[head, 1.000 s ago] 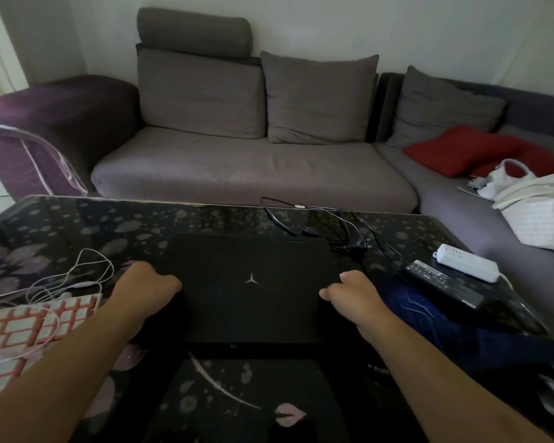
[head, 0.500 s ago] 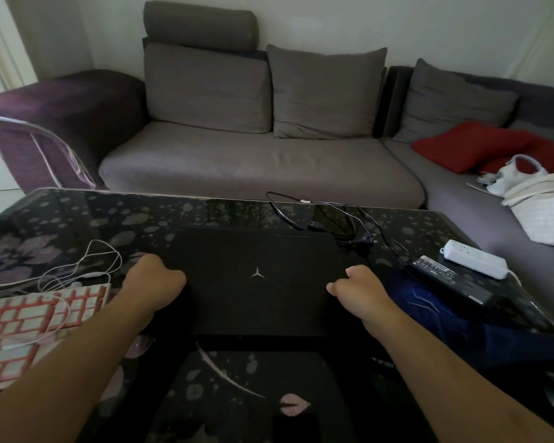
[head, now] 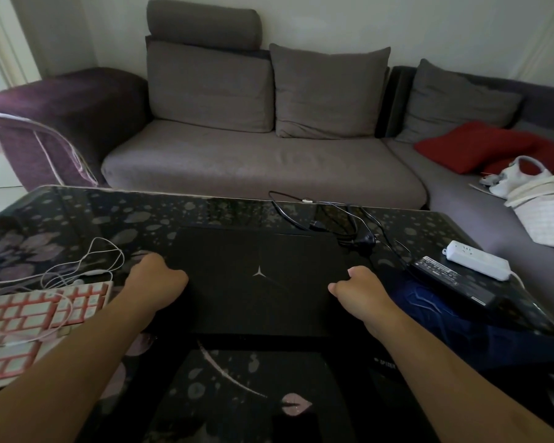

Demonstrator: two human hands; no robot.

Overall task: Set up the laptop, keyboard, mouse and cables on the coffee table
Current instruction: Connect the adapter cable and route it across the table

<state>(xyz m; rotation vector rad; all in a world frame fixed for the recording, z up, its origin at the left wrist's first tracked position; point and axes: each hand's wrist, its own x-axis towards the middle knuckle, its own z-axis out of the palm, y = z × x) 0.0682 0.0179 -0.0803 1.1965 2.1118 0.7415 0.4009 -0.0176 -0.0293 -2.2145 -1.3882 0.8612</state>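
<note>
Head view: my left hand [head: 155, 278] and right hand [head: 359, 290] grip the closed black laptop [head: 259, 279].
Pink-and-white keyboard [head: 23, 327] and black cables [head: 330, 219] lie loose on the glossy floral coffee table [head: 77, 215]; setup barely begun.

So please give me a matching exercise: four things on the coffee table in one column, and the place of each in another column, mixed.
Things:
1. laptop
2. keyboard
3. power strip
4. black cable

Places:
A. right side of the table, beside the black power adapter
B. far edge, behind the laptop
C. left side, with a white cable over it
D. middle, lid closed, between the left hand and the right hand

Pairs: 1-D, 2-C, 3-A, 4-B
</note>
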